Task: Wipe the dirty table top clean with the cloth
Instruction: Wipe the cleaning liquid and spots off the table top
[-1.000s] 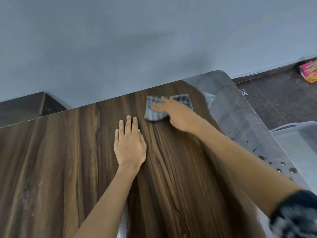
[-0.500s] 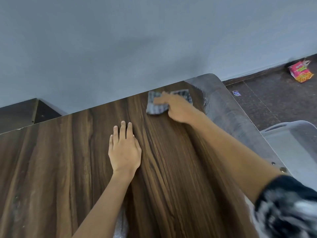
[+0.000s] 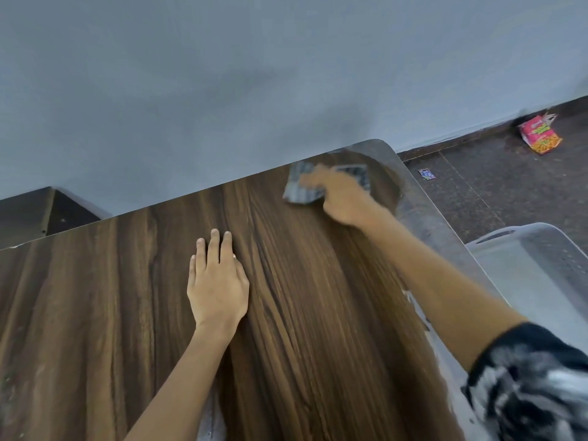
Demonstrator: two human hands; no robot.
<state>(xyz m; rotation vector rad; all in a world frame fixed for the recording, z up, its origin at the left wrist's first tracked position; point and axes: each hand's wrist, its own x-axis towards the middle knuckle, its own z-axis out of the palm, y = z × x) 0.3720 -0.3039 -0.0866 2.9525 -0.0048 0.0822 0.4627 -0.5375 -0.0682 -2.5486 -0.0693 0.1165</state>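
Observation:
A dark wood-grain table top fills the lower view. Near its far right corner lies a grey checked cloth, partly blurred. My right hand presses on the cloth from above, with the fingers over it and hiding its middle. My left hand rests flat on the table's middle, fingers straight and together, holding nothing. A pale dusty patch covers the table's far right corner and right edge.
A grey wall stands just behind the table. A white plastic basket sits on the floor to the right. A red snack packet and a small wrapper lie on the dark floor. A dark cabinet stands at the far left.
My right hand has slid the cloth further away, towards the table's far right corner. My left hand has stayed flat in about the same spot.

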